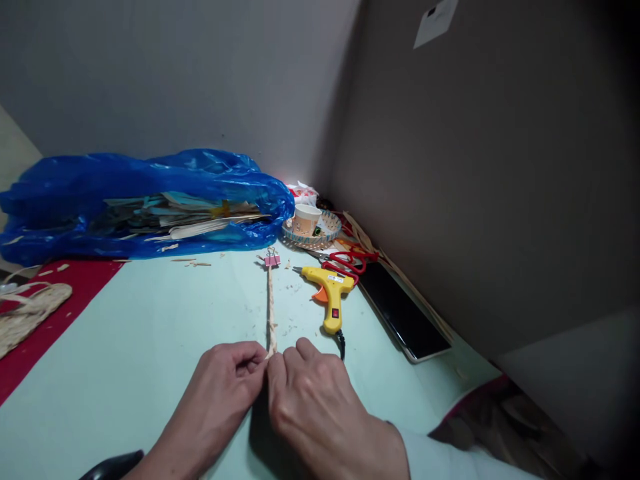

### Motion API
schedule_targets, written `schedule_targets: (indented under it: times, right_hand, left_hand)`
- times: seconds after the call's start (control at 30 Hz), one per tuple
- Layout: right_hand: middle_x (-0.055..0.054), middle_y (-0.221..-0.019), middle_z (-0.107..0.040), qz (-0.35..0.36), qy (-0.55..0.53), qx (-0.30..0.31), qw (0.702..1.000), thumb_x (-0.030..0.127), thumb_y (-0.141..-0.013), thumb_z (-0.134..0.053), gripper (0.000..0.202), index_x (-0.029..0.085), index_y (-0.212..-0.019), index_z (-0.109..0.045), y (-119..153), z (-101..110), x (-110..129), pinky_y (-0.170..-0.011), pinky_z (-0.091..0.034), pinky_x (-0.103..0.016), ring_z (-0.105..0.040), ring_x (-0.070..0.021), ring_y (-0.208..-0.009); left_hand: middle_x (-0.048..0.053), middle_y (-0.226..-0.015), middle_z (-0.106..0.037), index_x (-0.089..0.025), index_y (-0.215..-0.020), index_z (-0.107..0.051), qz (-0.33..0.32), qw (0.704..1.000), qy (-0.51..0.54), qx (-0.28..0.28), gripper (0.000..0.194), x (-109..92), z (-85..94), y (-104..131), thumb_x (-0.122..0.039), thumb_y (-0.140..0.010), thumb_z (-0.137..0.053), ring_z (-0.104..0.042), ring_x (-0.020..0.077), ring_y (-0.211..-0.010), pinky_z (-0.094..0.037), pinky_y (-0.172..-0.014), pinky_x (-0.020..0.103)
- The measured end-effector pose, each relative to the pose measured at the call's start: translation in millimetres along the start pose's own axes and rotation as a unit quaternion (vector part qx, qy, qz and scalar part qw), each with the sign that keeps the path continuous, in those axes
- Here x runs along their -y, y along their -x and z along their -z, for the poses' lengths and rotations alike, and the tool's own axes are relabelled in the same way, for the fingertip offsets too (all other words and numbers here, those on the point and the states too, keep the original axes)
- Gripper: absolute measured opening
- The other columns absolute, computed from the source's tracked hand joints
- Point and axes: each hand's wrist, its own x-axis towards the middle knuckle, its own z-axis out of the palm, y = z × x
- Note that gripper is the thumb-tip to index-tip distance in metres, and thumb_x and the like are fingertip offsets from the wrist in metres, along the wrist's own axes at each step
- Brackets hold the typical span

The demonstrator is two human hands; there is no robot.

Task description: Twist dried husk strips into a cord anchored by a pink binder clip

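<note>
A thin pale braid of dried plant fibre (271, 310) runs straight toward me over the pale green table. Its far end is gripped by a pink binder clip (273, 260). At the near end, my left hand (227, 377) pinches the strands between thumb and forefinger. My right hand (315, 400) is closed on the same end, knuckles up, right beside the left. The fingers hide the last part of the braid and any loose ends. Right of the braid lies a yellow hot glue gun (333, 297) with an orange trigger.
A blue plastic bag (150, 177) with dried strips (200, 220) spans the back. A paper cup (305, 219) stands in a woven basket (325, 235). Red-handled scissors (350, 262) and a dark tablet (405, 313) lie right. At far left is a woven piece (35, 307) on red cloth.
</note>
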Motion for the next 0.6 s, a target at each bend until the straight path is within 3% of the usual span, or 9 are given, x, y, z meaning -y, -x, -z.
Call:
schedule_targets:
  times: [0.13,0.3,0.43,0.6]
  right_hand:
    - [-0.008,-0.061,-0.054,0.020,0.029,-0.070,0.997,0.005,-0.084,-0.047,0.011,0.011,-0.078,-0.054,2,-14,11,-0.042,-0.032,-0.028,-0.049,-0.0189,-0.055]
    - [-0.008,-0.058,-0.053,-0.015,0.036,-0.160,0.986,0.007,-0.084,-0.043,0.014,0.010,-0.081,-0.056,4,-27,24,-0.043,-0.034,-0.029,-0.048,-0.0187,-0.053]
    - [-0.013,-0.066,-0.060,-0.056,0.032,-0.172,0.983,0.002,-0.085,-0.041,0.024,0.003,-0.099,-0.060,11,-29,36,-0.050,-0.042,-0.033,-0.053,-0.0211,-0.058]
    - [-0.019,-0.091,-0.066,-0.059,-0.002,-0.177,0.982,0.006,-0.088,-0.044,0.028,0.003,-0.112,-0.058,28,-34,40,-0.066,-0.049,-0.036,-0.060,-0.0252,-0.078]
  left_hand:
    - [-0.005,-0.052,-0.050,-0.019,-0.058,-0.058,0.003,0.999,0.035,0.041,0.017,6,1.2,-2,-0.033,-0.068,-0.056,-0.045,0.0138,-0.053,-0.035,-0.052,0.024]
    - [-0.005,-0.055,-0.051,-0.018,-0.061,-0.058,-0.005,0.993,0.093,0.069,0.024,10,3.6,-2,-0.038,-0.074,-0.058,-0.047,0.0137,-0.055,-0.037,-0.054,0.024]
    - [-0.004,-0.056,-0.055,-0.017,-0.069,-0.064,-0.021,0.989,0.123,0.078,0.025,12,3.5,-2,-0.040,-0.077,-0.061,-0.048,0.0135,-0.055,-0.039,-0.055,0.025]
    - [-0.009,-0.045,-0.041,-0.017,-0.069,-0.061,0.018,0.982,0.159,0.101,0.031,18,4.0,-4,-0.046,-0.079,-0.063,-0.028,0.0069,-0.042,-0.023,-0.045,0.021]
